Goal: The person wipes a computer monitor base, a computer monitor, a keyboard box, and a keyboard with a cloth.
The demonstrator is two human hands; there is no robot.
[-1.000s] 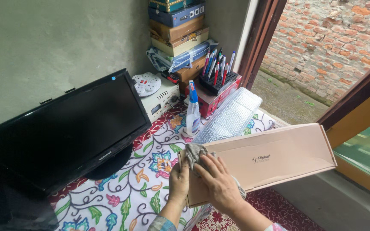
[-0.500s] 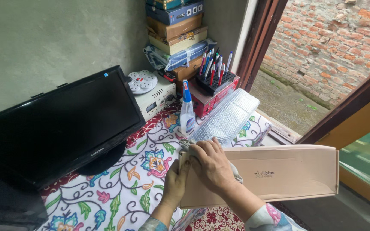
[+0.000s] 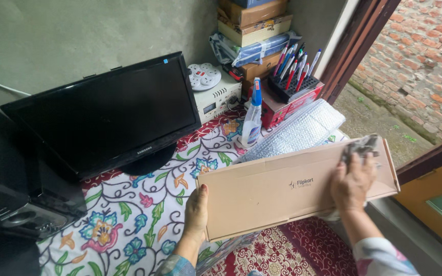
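Note:
A long flat cardboard box (image 3: 272,189) is held above the table edge, its broad face towards me. My left hand (image 3: 196,209) grips its left end, thumb over the front edge. At the box's far right end my right hand (image 3: 353,183) presses a crumpled grey cloth (image 3: 359,146) against the cardboard. The cloth sticks out above my fingers.
A black monitor (image 3: 111,115) stands on a floral tablecloth (image 3: 129,225). Behind the box are a spray bottle (image 3: 252,116), a sheet of bubble wrap (image 3: 297,132), a pen holder (image 3: 293,76), stacked boxes (image 3: 254,30) and a white power unit (image 3: 212,97). A dark speaker (image 3: 11,199) sits left. An open doorway is right.
My right hand slid the cloth along the box from its left end to its right end. The view shifted left, showing more of the monitor and speaker.

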